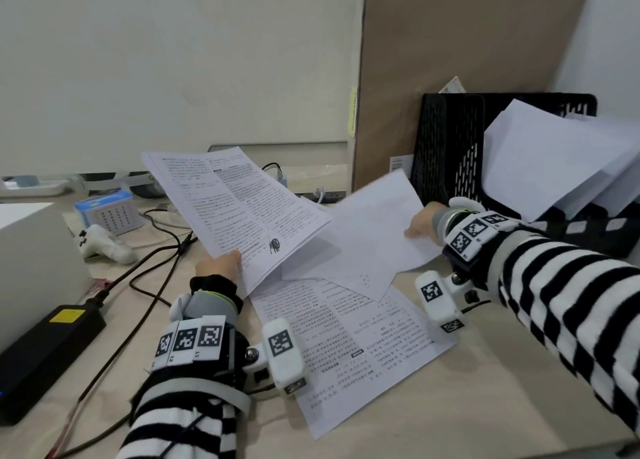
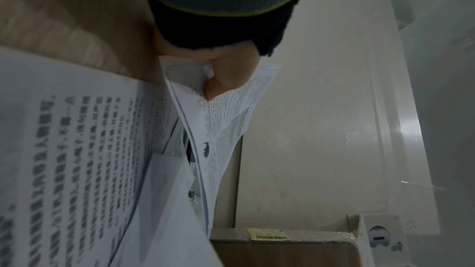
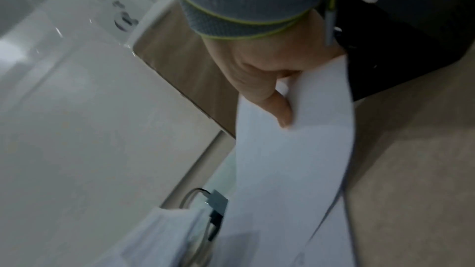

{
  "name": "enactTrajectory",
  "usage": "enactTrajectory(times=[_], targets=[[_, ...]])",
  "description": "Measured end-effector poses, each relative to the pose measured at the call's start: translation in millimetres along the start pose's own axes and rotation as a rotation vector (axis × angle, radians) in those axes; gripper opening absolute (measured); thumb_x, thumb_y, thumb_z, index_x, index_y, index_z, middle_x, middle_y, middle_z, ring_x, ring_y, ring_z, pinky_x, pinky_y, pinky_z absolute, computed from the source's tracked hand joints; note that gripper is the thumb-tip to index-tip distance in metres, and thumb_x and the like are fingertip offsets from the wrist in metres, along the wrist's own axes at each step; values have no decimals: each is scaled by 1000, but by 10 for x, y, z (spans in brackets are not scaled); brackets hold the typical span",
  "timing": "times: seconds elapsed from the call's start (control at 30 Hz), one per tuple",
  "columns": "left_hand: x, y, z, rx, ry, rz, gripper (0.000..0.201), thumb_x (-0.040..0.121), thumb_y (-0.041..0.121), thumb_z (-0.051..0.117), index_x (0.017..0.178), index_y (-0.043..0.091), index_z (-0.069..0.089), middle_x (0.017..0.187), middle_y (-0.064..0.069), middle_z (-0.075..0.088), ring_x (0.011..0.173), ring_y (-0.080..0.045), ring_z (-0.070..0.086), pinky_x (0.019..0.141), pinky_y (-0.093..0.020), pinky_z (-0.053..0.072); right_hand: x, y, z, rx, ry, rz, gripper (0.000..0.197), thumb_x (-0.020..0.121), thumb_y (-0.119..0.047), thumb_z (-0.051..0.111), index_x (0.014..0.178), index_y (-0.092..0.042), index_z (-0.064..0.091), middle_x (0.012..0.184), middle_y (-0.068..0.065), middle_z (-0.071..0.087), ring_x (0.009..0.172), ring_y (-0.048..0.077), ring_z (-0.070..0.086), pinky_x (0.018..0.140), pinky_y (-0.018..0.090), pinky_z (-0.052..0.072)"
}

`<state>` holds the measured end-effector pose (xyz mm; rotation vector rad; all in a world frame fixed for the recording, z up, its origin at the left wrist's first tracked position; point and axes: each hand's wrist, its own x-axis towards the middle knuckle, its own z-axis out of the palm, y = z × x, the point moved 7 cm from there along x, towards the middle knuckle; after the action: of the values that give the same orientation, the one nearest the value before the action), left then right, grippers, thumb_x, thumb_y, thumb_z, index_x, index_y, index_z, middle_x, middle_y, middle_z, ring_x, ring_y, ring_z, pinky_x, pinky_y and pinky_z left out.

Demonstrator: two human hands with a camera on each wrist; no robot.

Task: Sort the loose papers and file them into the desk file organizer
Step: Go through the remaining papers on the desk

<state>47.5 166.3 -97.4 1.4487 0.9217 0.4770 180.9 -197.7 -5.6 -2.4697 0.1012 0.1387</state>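
My left hand [image 1: 221, 264] pinches the lower corner of a printed sheet [image 1: 235, 206] and holds it tilted up above the desk; the left wrist view shows the thumb [image 2: 226, 80] pressed on that printed sheet [image 2: 226, 129]. My right hand [image 1: 420, 225] grips the right edge of a mostly blank sheet [image 1: 367, 237], lifted just left of the black mesh file organizer [image 1: 450, 154]. The right wrist view shows the thumb [image 3: 280, 109] on top of this blank sheet [image 3: 290, 165]. Another printed sheet [image 1: 349, 348] lies flat on the desk beneath both. White papers [image 1: 547, 157] lean in the organizer.
A brown board [image 1: 450, 43] leans on the wall behind the organizer. At the left lie a black power brick [image 1: 45, 351], cables [image 1: 156, 261], a white controller [image 1: 104, 244], a blue-topped box [image 1: 107, 211] and a white box [image 1: 31, 251]. Bare desk [image 1: 485, 406] shows at front right.
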Motion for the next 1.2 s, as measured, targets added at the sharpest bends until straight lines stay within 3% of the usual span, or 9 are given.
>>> enactTrajectory(times=[0.07,0.2,0.27,0.47,0.7,0.93,1.03,1.13,1.2], targets=[[19,13,-21,-15,29,11,39,91,18,57,122,-4,55,128,-19,57,101,-30,54,89,-32,39,77,-59,-106,221,93,-71,34,90,-14,58,123,-5,57,126,15,56,109,28,57,81,32,42],[-21,2,-24,-18,14,-19,16,93,16,54,89,1,57,128,-18,57,118,-34,53,89,-31,40,51,-283,-370,585,308,-291,24,91,-4,45,79,-18,61,80,7,53,73,19,42,61,30,35],[-19,19,-34,-73,1,-5,16,87,16,60,85,0,58,120,-16,61,114,-33,57,93,-34,44,-69,-442,-424,687,299,-398,25,94,-3,45,90,-19,63,75,0,55,74,15,47,62,27,41],[-71,44,73,-259,-96,9,16,85,14,59,100,10,59,86,-7,64,78,-27,61,78,-39,53,-236,-632,-300,587,141,-507,37,95,3,42,110,-13,71,117,-1,62,115,26,57,103,35,44],[-158,116,122,-300,-180,89,27,93,23,56,118,13,58,101,-5,66,83,-23,63,74,-36,55,14,-362,-9,345,8,-534,57,93,4,44,71,-36,78,153,-3,33,142,19,28,116,40,29],[-119,93,114,-252,-201,81,24,87,46,62,95,23,61,85,1,65,77,-20,61,77,-34,53,-108,-250,96,485,-222,-503,42,91,3,54,66,-23,77,154,0,32,142,18,30,113,35,33],[-94,104,105,-264,-201,71,25,91,29,61,112,14,59,96,-2,65,78,-19,61,59,-25,52,-98,-220,168,390,-259,-428,19,91,-11,60,93,-20,77,153,-1,29,144,19,24,109,32,33],[-32,120,11,-233,-109,115,42,86,25,65,124,8,58,121,-9,64,105,-31,62,85,-36,51,12,-137,244,454,-193,-270,64,86,-44,62,144,-27,38,148,-2,29,136,27,37,99,39,44],[-34,151,-105,-176,-13,147,53,77,35,66,122,8,61,123,-9,63,112,-33,60,94,-37,47,-19,-83,405,669,-250,-96,66,92,-47,54,147,-24,25,148,8,36,117,32,57,88,41,53]])
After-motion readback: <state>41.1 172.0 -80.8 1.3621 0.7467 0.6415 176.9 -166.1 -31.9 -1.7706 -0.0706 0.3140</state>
